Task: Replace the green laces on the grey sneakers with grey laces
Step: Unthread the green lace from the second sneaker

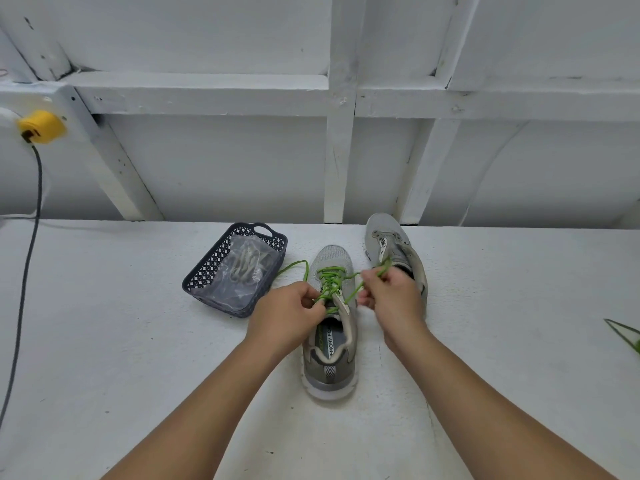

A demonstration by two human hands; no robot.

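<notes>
Both hands pinch the green lace over the near grey sneaker, mid-unlacing.

The left hand (289, 311) has fingers curled round a strand of the green lace (332, 277) at the upper eyelets; the right hand (393, 296) pinches the other strand, pulled out to the side. The lace is a thin, round, bright cord — light and limp, probably a little slick, so it is best held close to an eyelet and drawn through one crossing at a time. It crosses the near sneaker (330, 337), which stands toe-away on the white table (104, 341) between the forearms. The second sneaker (394, 251), just beyond, appears unlaced. The grey laces (246, 265) lie bagged in the dark mesh basket (207, 271), just left of the near sneaker.
</notes>
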